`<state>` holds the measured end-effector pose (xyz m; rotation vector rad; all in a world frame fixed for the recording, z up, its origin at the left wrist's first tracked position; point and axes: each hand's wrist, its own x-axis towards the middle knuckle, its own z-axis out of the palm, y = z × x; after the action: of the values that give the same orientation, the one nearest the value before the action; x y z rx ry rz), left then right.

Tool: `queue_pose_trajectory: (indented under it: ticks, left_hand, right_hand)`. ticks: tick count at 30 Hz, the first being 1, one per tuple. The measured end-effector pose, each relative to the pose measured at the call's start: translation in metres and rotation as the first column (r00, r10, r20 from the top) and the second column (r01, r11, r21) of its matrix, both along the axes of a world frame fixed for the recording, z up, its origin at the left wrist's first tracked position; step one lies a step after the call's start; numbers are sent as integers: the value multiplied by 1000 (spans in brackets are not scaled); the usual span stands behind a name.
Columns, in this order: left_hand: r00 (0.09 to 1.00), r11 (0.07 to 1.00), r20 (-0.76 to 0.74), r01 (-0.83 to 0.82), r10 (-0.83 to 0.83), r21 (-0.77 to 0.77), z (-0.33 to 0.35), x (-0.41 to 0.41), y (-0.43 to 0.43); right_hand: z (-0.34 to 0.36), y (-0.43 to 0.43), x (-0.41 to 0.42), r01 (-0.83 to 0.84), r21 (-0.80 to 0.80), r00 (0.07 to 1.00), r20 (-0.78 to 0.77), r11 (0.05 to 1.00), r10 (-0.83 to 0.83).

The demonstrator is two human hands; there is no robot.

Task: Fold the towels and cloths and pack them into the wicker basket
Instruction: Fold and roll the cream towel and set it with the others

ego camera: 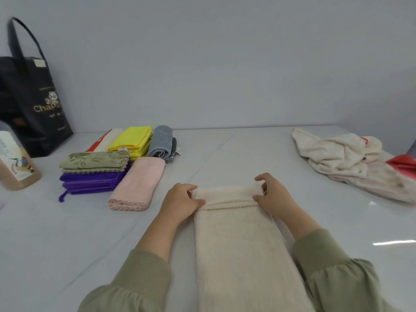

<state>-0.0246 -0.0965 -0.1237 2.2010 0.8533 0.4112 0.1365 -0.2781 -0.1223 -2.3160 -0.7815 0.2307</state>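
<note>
Gripping the rolled far end of a long cream fleece towel (pixel 236 244), left hand (pixel 182 200) and right hand (pixel 273 194) curl round its corners; towel lies lengthwise on the white tabletop (pixel 67 233), folded coloured cloths (pixel 94 176) to its left.

I am viewing a plain pale grey wall (pixel 225 64) standing behind a glossy white table (pixel 67 233), which is reflecting light.

Cream towel (pixel 238 244), far end rolled
</note>
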Motion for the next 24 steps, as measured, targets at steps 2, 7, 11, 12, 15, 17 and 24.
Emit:
queue_pose_trajectory:
  ticks: [2,7,11,12,15,17,24]
  left_hand:
    - [996,998,-78,45,-43,33,0,0,1]
    - [993,995,-58,99,-98,1,0,-6,7]
    - [995,999,85,42,-43,24,3,-4,0]
    - [990,998,138,24,-31,50,3,-3,-2]
    - [968,969,248,-28,-35,245,-1,3,-4]
    - [963,930,260,-29,-72,365,-5,6,-2]
    - [960,915,196,113,-202,387,-9,-9,4]
  right_hand:
    - [2,-3,5,-38,-157,999,33,987,44]
    - [8,-12,7,-141,-105,988,-71,984,134]
    - [6,-7,4,-110,110,994,-7,988,112]
    - [4,-4,3,-103,150,994,48,983,97]
    - [1,3,1,-75,192,965,261,979,23]
    - [0,5,1,-100,188,928,371,977,24]
    - [1,-8,-2,-214,55,930,316,975,187]
